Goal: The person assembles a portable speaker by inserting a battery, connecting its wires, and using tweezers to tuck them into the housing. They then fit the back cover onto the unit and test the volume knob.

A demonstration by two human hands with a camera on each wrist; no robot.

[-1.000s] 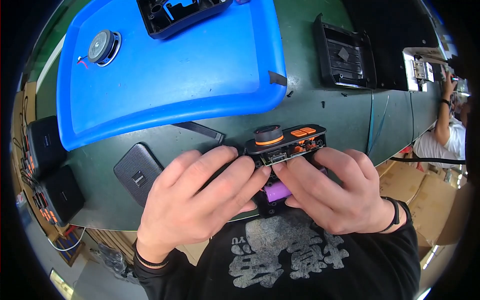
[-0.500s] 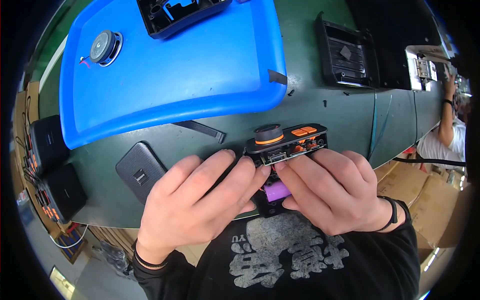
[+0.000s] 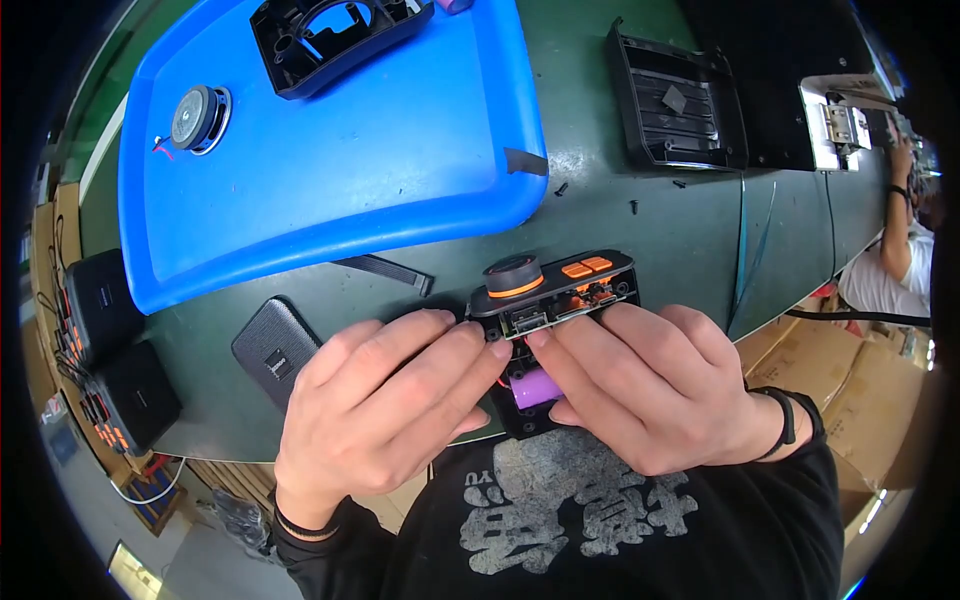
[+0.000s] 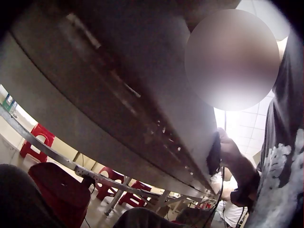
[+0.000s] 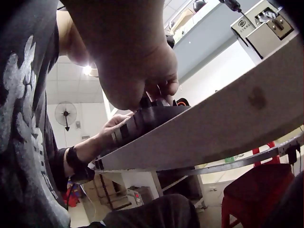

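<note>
A black speaker control panel [image 3: 620, 270] with an orange-ringed knob [image 3: 513, 276] and orange buttons [image 3: 587, 267] stands at the near table edge. A circuit board [image 3: 545, 324] shows along its near side, and a purple battery [image 3: 536, 388] lies below, partly covered by fingers. My left hand [image 3: 375, 405] holds the assembly at its left end, thumb and index finger at the board's corner. With my right hand [image 3: 650, 390] I pinch at the board's near edge; its fingertips are partly hidden. In the right wrist view, dark casing [image 5: 152, 118] sits beneath the fingers.
A blue tray [image 3: 330, 235] bears a speaker driver [image 3: 200, 118] and a black housing [image 3: 340, 50]. Beside my left hand lie a speaker grille [image 3: 275, 350] and a black strip [image 3: 385, 272]. Back right are a black shell [image 3: 675, 100] and loose screws [image 3: 634, 207]. Assembled speakers [image 3: 130, 395] stand left.
The tray, shell and assembly sit slightly further left in the head view. Both hands keep nearly the same hold, and slightly more of the board shows between them.
</note>
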